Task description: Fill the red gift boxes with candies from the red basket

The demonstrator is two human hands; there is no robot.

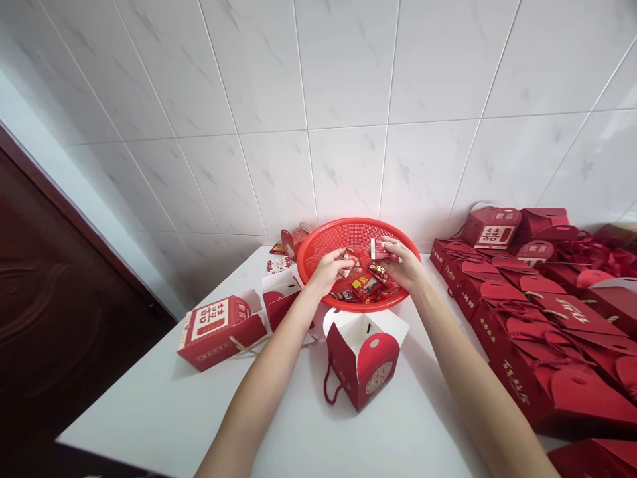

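A red plastic basket (318, 240) stands against the tiled wall with several red wrapped sweets (365, 282) inside. Over its left part, my left hand (332, 271) has its fingers closed on a small red-and-white packet (350, 261). My right hand (404, 265), above the basket's right side, pinches a pink-and-white packet (382, 249). Nearer to me, between my forearms, an open red box (365, 368) with a white inside and a red cord handle stands upright.
Left of my left forearm, a red box (213, 332) lies on its side beside another open box (280, 299). Closed red boxes (517, 338) crowd the right side. The white table (149, 405) ends at the left, near a dark door (64, 285).
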